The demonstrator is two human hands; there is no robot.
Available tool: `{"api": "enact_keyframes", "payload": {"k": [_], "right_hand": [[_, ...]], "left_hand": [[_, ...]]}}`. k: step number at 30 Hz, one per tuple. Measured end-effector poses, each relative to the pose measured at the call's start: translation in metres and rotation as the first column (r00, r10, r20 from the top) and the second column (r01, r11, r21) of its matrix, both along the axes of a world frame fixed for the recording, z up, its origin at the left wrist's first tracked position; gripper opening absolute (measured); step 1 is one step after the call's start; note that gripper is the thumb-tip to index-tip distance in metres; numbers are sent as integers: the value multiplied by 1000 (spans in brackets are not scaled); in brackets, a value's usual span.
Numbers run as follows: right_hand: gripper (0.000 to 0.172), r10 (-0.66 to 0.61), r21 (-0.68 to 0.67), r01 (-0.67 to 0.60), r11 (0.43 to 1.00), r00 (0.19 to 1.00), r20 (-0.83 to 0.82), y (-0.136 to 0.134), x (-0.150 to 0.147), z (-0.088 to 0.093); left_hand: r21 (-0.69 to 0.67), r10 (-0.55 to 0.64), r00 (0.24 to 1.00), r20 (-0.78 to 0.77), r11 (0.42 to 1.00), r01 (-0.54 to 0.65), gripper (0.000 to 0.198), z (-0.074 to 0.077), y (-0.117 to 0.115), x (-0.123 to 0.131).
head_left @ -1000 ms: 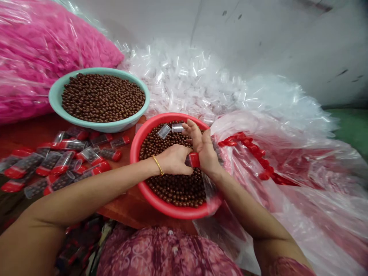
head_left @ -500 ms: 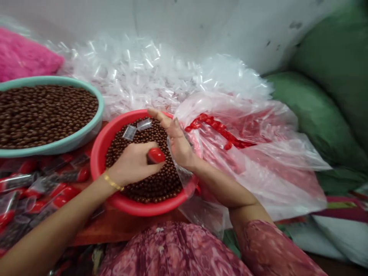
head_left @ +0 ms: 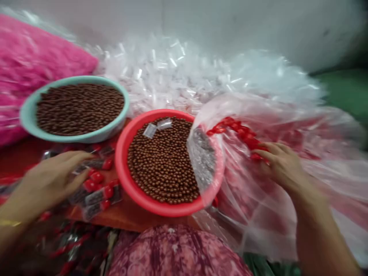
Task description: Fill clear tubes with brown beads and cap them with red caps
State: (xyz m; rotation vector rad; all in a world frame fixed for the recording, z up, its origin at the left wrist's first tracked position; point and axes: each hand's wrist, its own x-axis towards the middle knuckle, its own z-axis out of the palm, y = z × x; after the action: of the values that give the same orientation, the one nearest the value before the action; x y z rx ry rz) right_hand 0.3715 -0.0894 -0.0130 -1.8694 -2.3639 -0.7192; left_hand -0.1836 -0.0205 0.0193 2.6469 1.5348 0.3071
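My left hand [head_left: 50, 182] is over a pile of small clear tubes [head_left: 94, 197] filled with brown balls and closed with red caps. Its thumb and fingers are apart, with nothing visible between them. My right hand [head_left: 283, 165] reaches into the mouth of a clear plastic bag [head_left: 270, 207], its thumb and fingertips pinched on the red caps [head_left: 238, 132] there. Exactly how many caps it grips is hidden. Between my hands stands a red basin [head_left: 165, 209] of shiny brown balls [head_left: 166, 165], with two empty clear tubes [head_left: 164, 123] lying on top.
Behind the red basin, a large heap of clear tubes [head_left: 172, 73] runs along the wall. A pale-green basin [head_left: 31, 122] of brown balls stands at the left, beside a bulging pink bag [head_left: 37, 53]. The clear bag's edge drapes over the red basin's right rim.
My left hand has left the red basin and the red-capped tube it held, moving left to the pile. My right hand has moved right, from the basin to the caps. The view has shifted.
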Motion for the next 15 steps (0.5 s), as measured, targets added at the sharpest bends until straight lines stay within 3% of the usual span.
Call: {"api": "enact_keyframes", "payload": {"k": [1,5,8,11,15], "right_hand": [[22,58,38,-59,998,998,30,2,-1,-4],[24,177,241,-186,953,983,58,6,-11,-11],[22,206,315,-185,931,978,-34,2,-25,-12],[23,182,328,-120,937,970,-163,-6,-37,-12],[23,85,260,-8,966,955,-284,-15,-43,-12]], "left_hand": [[46,-1,1000,-28,999,2,23,4,1,15],[-3,-105,975,-193,994,106,28,10,28,89],[-73,-8,962,-272,997,-12,32,0,58,131],[-106,111,953,-283,984,-146,41,-11,84,155],[-180,70,945,-319,975,-133,37,-14,92,167]]}}
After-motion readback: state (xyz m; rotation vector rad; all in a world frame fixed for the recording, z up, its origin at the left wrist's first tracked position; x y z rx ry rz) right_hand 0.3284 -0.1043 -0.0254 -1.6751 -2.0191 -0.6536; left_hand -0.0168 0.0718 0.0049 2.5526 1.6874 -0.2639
